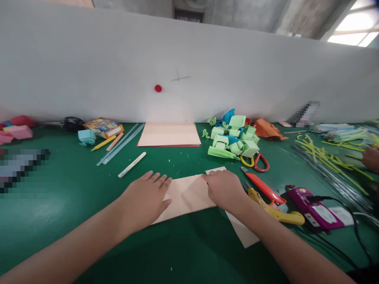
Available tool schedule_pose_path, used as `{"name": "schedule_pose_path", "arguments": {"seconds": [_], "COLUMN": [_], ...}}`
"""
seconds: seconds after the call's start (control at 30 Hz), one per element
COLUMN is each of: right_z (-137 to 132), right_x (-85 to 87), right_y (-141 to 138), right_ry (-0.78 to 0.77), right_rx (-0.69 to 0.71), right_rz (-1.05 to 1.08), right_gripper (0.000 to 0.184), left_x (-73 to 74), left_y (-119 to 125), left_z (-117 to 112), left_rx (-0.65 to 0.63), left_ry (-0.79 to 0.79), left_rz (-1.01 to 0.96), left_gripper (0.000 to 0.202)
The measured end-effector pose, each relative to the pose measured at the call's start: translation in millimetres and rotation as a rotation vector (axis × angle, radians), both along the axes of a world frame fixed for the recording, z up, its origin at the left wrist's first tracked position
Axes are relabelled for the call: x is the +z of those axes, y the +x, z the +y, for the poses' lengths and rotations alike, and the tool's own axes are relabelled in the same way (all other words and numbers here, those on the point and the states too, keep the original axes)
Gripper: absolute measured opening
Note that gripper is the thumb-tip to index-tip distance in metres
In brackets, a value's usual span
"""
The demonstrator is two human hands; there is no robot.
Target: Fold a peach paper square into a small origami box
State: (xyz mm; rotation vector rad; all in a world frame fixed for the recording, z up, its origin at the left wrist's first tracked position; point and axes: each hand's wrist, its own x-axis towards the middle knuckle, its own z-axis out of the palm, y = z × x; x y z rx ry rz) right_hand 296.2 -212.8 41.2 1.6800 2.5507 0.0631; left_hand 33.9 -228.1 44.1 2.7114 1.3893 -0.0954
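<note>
A pale peach strip of folded paper (189, 193) lies slantwise on the green table in front of me. My left hand (151, 199) rests flat on its left end, palm down, fingers stretched out and a little apart. At the right end my right hand (225, 187) is closed, fingers curled, with its fingertips at the paper's edge. A second piece of peach paper (244, 232) lies partly under my right hand and wrist. Just right of that wrist are a red-handled cutter knife (265, 188) and a yellow glue gun (276, 211).
A stack of peach sheets (169, 134) lies near the white partition (118, 67). Green folded paper pieces (235, 138) are heaped beside scissors (261, 162). A glue stick (132, 164) lies left. A purple power strip (315, 209) trails cables. Another person's hand (371, 159) shows far right.
</note>
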Motion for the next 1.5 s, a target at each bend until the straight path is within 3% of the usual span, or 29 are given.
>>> {"name": "schedule_pose_path", "arguments": {"seconds": [0.1, 0.17, 0.23, 0.3, 0.4, 0.57, 0.67, 0.8, 1.0, 1.3, 1.4, 1.5], "right_z": [0, 0, 2, 3, 5, 4, 3, 3, 3, 1, -1, -3], "right_x": [-0.6, -0.3, 0.4, 1.5, 4.1, 9.7, 9.7, 6.0, 5.1, 6.6, 6.5, 6.4], "right_y": [1, 2, 2, 3, 3, 4, 7, 10, 12, 17, 21, 25], "right_ry": [0.016, 0.015, 0.007, -0.003, -0.027, -0.049, -0.036, -0.022, -0.015, -0.025, -0.071, -0.195], "right_rx": [0.021, 0.040, 0.049, 0.043, 0.024, -0.017, -0.017, -0.008, -0.001, 0.035, 0.134, 0.314], "right_rz": [0.011, 0.017, 0.024, 0.031, 0.041, 0.059, 0.081, 0.119, 0.208, 0.248, 0.354, 0.454], "right_gripper": [0.034, 0.031, 0.030, 0.032, 0.034, 0.037, 0.040, 0.043, 0.039, 0.029, 0.027, 0.047], "left_x": [-8.7, -16.4, -22.0, -24.0, -23.3, -30.6, -38.0, -38.7, -29.6, -19.2, -18.2, -16.1], "left_y": [43, 60, 63, 51, 13, -56, -76, -80, -81, -87, -89, -91], "left_z": [11, 14, 12, 7, -6, -24, -30, -34, -35, -28, -27, -26], "left_rx": [-0.177, -0.185, -0.176, -0.146, -0.109, -0.040, -0.001, -0.004, -0.002, 0.062, 0.092, 0.082], "left_ry": [-0.005, -0.051, -0.084, -0.134, -0.178, -0.072, 0.006, 0.081, 0.140, 0.040, 0.060, 0.098], "left_rz": [-0.075, -0.079, -0.065, -0.056, -0.071, -0.150, -0.144, -0.118, -0.076, -0.070, -0.077, -0.103], "left_gripper": [0.061, 0.065, 0.067, 0.069, 0.068, 0.076, 0.089, 0.101, 0.102, 0.090, 0.087, 0.084]}}
